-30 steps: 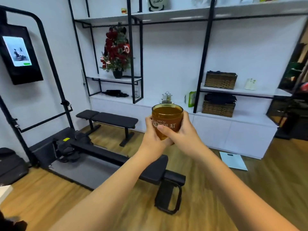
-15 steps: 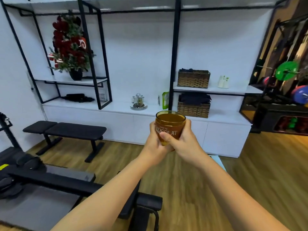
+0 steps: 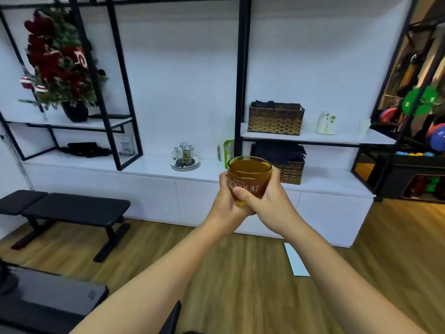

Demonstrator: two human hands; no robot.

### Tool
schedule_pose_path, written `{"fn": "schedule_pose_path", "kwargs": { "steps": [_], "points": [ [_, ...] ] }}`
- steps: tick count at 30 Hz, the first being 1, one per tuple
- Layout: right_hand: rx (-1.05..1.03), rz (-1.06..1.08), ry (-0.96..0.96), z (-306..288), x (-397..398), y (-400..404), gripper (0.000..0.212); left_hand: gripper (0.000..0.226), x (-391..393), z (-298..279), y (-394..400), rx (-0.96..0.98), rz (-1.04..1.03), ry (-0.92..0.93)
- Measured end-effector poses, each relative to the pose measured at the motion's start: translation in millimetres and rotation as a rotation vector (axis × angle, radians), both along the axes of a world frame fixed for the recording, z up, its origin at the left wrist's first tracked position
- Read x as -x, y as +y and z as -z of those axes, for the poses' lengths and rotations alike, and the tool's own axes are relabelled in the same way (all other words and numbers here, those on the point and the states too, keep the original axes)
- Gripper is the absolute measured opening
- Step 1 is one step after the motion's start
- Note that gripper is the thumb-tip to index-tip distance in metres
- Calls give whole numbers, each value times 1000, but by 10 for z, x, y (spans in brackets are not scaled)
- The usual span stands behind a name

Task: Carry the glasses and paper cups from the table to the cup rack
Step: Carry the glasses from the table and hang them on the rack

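I'm holding the amber glass (image 3: 249,180) out in front of me at chest height, both arms stretched forward. My left hand (image 3: 226,201) is wrapping round its left side and base, and my right hand (image 3: 267,201) is cupping the right side, thumb lying across the front just under the white lettering, so each grip is clasped on the glass. It's sitting upright, rim level, off any surface. Beyond it, on the long white worktop (image 3: 149,166) against the wall, the wire cup rack (image 3: 185,156) is standing on its round tray, with what looks like one glass already on it. To the rack's right a green pouch (image 3: 228,153) is leaning by the black post. Wicker baskets (image 3: 275,118) are sitting on the shelves to the right, and a black bench (image 3: 72,208) is standing on the wood floor to my left.
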State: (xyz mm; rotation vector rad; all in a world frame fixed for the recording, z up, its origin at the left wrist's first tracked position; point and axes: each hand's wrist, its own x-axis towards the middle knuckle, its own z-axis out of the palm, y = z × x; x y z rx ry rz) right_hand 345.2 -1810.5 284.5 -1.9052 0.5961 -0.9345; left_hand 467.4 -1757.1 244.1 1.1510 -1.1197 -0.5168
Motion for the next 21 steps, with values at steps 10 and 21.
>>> {"fn": "schedule_pose_path", "kwargs": {
  "steps": [10, 21],
  "points": [
    [64, -98, 60, -125, -732, -2196, 92, 82, -629, -84, -2055, -12, -121, 43],
    [-7, -218, 32, 29, -1915, -3629, 92, 89, -1640, -15, -3245, -47, -298, 28]
  ]
}}
